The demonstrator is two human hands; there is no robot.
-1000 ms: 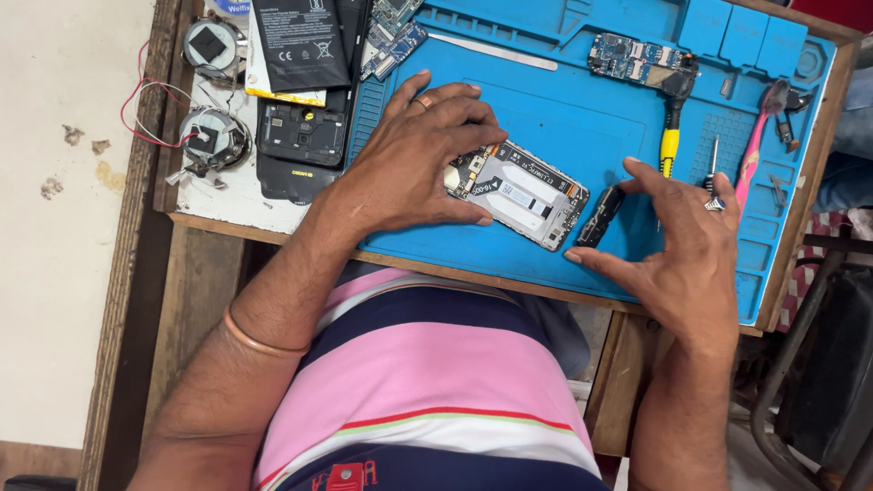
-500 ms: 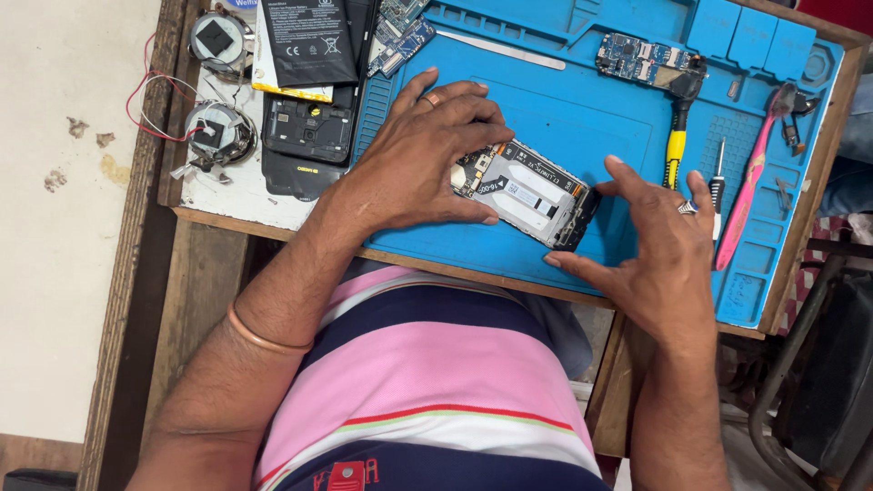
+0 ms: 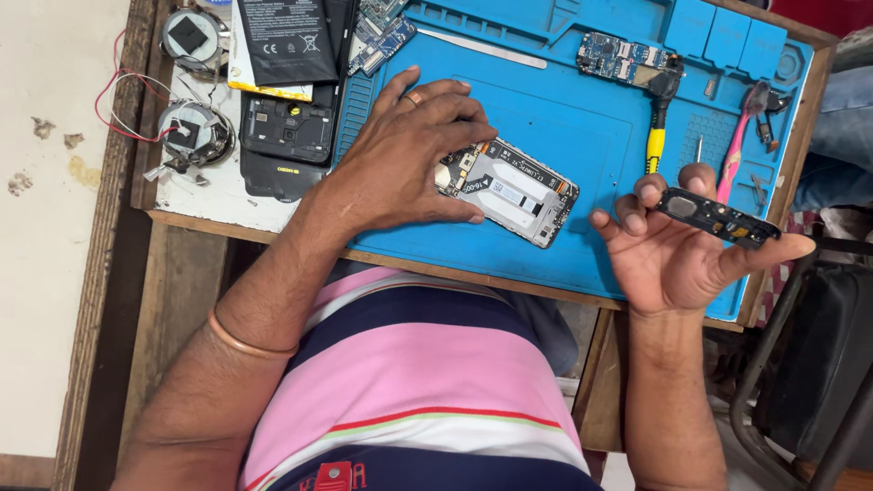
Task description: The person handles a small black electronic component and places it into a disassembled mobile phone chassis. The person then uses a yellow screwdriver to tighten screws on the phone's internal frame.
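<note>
Head view: left hand [image 3: 400, 155] presses the opened phone [image 3: 509, 189] flat on the blue repair mat [image 3: 582, 109]; right hand [image 3: 677, 250] pinches a detached speaker module [image 3: 718, 218] above the bench edge. Disassembly stage, judged; inspection follows.

The blue repair mat [image 3: 582, 136] looks like matt, smooth rubber, moulded into shallow trays along its far edge. The opened phone chassis [image 3: 509, 189] under the left hand [image 3: 405, 155] shows dull grey metal shielding. The small black oblong module [image 3: 718, 218] in the right hand [image 3: 673, 250] looks like matt plastic. The worn wooden worktop [image 3: 182, 273] is rough and scuffed at its near edge. The striped shirt [image 3: 427, 382] is soft knitted cloth.
</note>
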